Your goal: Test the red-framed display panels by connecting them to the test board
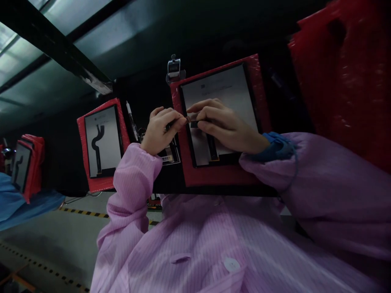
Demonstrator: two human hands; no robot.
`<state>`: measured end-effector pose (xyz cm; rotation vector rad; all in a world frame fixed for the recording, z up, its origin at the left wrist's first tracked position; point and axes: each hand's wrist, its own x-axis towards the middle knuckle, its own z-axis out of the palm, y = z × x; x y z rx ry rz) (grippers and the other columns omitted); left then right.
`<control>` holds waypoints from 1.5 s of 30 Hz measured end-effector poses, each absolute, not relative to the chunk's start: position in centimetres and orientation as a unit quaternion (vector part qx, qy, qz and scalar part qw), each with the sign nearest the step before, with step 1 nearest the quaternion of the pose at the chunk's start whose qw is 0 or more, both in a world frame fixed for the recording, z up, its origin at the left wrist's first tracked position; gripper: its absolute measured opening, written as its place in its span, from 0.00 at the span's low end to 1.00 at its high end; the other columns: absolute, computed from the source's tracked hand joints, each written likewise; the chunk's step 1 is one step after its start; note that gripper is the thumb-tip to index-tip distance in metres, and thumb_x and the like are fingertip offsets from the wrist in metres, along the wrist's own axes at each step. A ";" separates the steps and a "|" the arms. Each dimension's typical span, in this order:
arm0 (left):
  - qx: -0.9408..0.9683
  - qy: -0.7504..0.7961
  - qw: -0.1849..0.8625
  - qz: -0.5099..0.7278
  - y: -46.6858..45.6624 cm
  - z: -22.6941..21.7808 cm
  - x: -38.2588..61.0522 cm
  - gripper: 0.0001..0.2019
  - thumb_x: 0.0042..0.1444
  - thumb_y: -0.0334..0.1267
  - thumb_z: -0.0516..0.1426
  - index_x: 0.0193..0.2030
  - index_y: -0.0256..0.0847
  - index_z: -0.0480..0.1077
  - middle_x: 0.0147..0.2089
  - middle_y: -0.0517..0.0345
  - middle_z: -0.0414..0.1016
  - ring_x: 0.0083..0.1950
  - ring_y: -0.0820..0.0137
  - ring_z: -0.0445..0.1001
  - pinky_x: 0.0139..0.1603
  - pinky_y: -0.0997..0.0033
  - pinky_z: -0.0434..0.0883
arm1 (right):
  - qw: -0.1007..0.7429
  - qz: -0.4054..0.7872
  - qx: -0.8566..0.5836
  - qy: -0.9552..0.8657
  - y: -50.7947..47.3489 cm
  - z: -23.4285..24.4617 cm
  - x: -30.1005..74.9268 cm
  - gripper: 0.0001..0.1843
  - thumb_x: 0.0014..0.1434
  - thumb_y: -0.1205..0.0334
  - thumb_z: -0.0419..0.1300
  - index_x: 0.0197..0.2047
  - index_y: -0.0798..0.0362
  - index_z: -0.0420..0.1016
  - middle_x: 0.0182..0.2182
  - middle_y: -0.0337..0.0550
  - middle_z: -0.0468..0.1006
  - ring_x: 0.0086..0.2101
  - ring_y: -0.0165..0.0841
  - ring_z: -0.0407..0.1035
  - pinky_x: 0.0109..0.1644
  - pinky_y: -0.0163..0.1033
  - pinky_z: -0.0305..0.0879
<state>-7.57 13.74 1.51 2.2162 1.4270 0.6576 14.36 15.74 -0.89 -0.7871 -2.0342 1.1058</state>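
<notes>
In front of me a flat display panel [226, 97] with a black rim lies on a red plastic bag [220, 177]. A black flat ribbon cable [213, 148] runs up its back from the lower edge toward my fingers. My left hand [161, 128] is closed at the panel's left edge, thumb and forefinger pinching a small copper-coloured end. From the other side my right hand [224, 126], with a blue band at its wrist, closes thumb and fingers on the cable's dark upper part. The fingers partly hide this cable end.
Left of my hands another panel [110, 152] with a curved black cable lies on red plastic. A white pen [132, 118] is beside it. A metal tally counter [174, 68] stands behind my panel. Red bags [345, 81] are heaped at right; further panels and a blue sleeve [27, 203] appear far left.
</notes>
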 end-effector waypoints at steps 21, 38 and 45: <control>0.830 0.494 0.213 0.147 13.2 1.8 -6.9 0.18 0.74 0.44 0.46 0.38 0.43 0.73 0.38 0.58 0.79 0.45 0.65 0.75 0.61 0.57 0.57 | 0.326 0.352 -0.305 -0.823 15.7 -1.0 14.1 0.12 0.66 0.56 0.50 0.32 0.49 0.66 0.47 0.47 0.78 0.49 0.41 0.69 0.58 0.54 0.68; 0.830 0.495 0.212 0.148 13.2 1.6 -6.6 0.18 0.74 0.43 0.47 0.37 0.44 0.73 0.38 0.59 0.78 0.45 0.64 0.74 0.58 0.56 0.57 | 0.331 0.330 -0.311 -0.828 15.6 -1.4 14.1 0.11 0.66 0.58 0.51 0.33 0.50 0.66 0.46 0.46 0.79 0.49 0.41 0.70 0.58 0.53 0.67; 0.825 0.500 0.206 0.163 13.1 1.5 -6.4 0.18 0.73 0.42 0.47 0.35 0.43 0.72 0.37 0.59 0.78 0.45 0.64 0.75 0.58 0.56 0.57 | 0.311 0.336 -0.322 -0.829 15.4 -1.0 14.0 0.12 0.67 0.56 0.49 0.32 0.48 0.66 0.47 0.46 0.79 0.50 0.42 0.69 0.59 0.54 0.67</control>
